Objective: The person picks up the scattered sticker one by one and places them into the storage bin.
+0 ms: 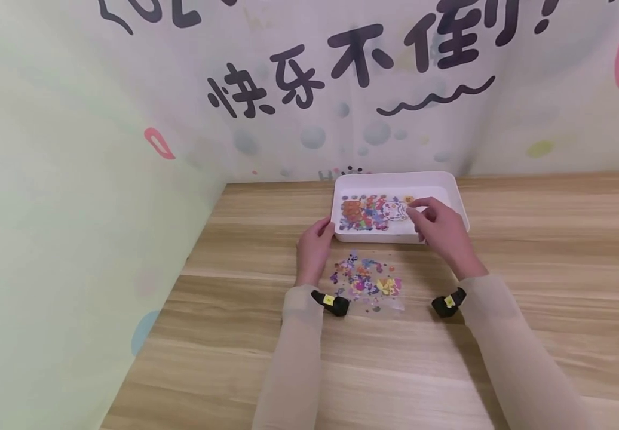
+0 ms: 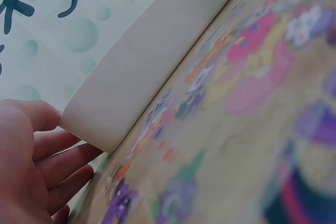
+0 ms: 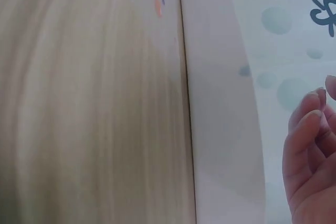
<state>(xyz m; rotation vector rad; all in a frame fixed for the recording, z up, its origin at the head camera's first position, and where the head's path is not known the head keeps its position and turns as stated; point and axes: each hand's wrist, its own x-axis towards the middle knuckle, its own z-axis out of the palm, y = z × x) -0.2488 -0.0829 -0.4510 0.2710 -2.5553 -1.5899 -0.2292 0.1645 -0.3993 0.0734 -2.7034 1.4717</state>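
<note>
A shallow white tray (image 1: 400, 237) stands against the fabric backdrop at the far side of the table. My left hand (image 1: 315, 246) grips its near left corner, thumb at the rim and fingers along the outside. Over the tray's right part hovers my right hand (image 1: 444, 230), thumb and index finger brought close together. Their tips are right at the edge of a white cartoon-face sticker (image 1: 395, 211); I cannot tell whether they pinch it. Inside the tray, on the left, lie many colourful stickers (image 1: 360, 213). A clear sheet (image 1: 392, 304) with scattered stickers lies in front of the tray.
The wooden table (image 1: 223, 334) runs up to a printed fabric wall (image 1: 309, 140) behind and another fabric wall (image 1: 62, 239) on the left. A black wrist camera (image 1: 336, 304) sits by the left cuff, above the table near the clear sheet.
</note>
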